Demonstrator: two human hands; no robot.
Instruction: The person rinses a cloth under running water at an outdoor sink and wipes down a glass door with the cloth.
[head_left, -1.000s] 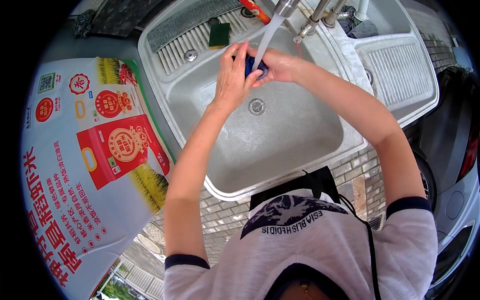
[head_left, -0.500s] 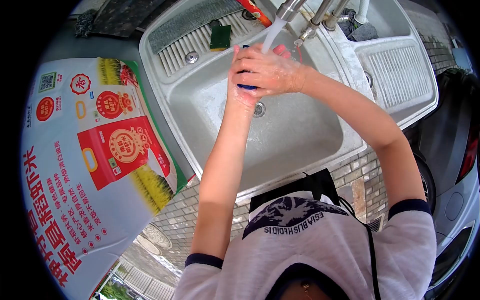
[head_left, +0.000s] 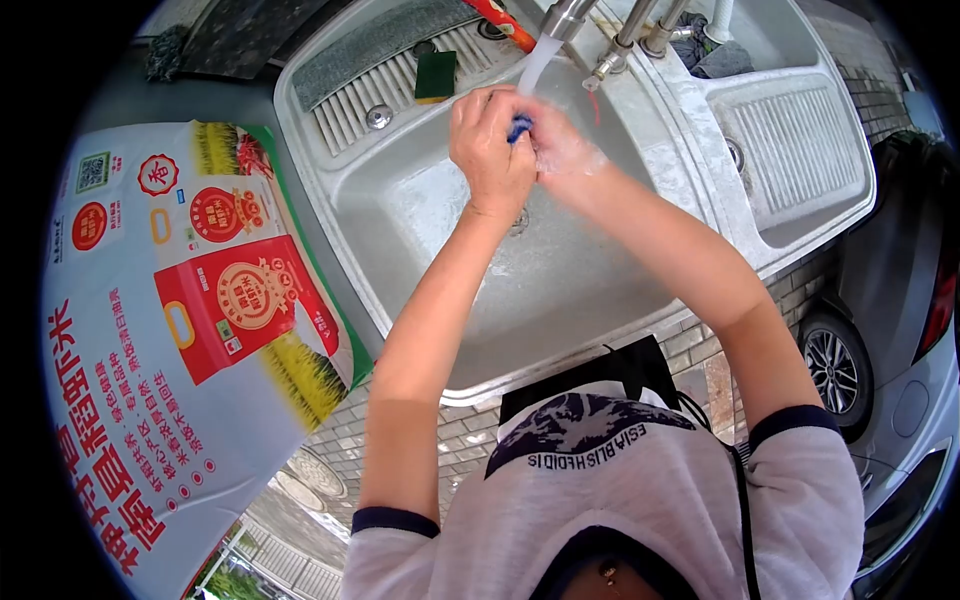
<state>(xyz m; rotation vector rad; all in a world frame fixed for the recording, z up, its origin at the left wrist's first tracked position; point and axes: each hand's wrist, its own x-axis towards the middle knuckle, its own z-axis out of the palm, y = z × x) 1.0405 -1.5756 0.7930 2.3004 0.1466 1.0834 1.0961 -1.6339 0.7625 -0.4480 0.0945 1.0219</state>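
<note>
Both hands are together over the sink basin [head_left: 590, 270], just under the running faucet [head_left: 568, 18]. My left hand [head_left: 490, 150] is closed round a small dark blue cloth [head_left: 519, 127], most of which is hidden by the fingers. Pressed against it from the other side, my right hand [head_left: 556, 140] also grips the cloth, its fingers partly hidden and blurred. Water [head_left: 538, 65] falls onto the hands, which look wet and have some suds near the right wrist.
A green and yellow sponge [head_left: 435, 77] lies on the ribbed ledge, with a red-orange object [head_left: 500, 22] behind it. A second basin [head_left: 790, 150] holds a grey cloth [head_left: 722, 60]. A printed sheet [head_left: 130, 330] hangs at left; a car [head_left: 890, 330] stands at right.
The right hand has moved off the back of the left hand to its side, and the right forearm has swung down and inward. Both hands are now closed together on the cloth.
</note>
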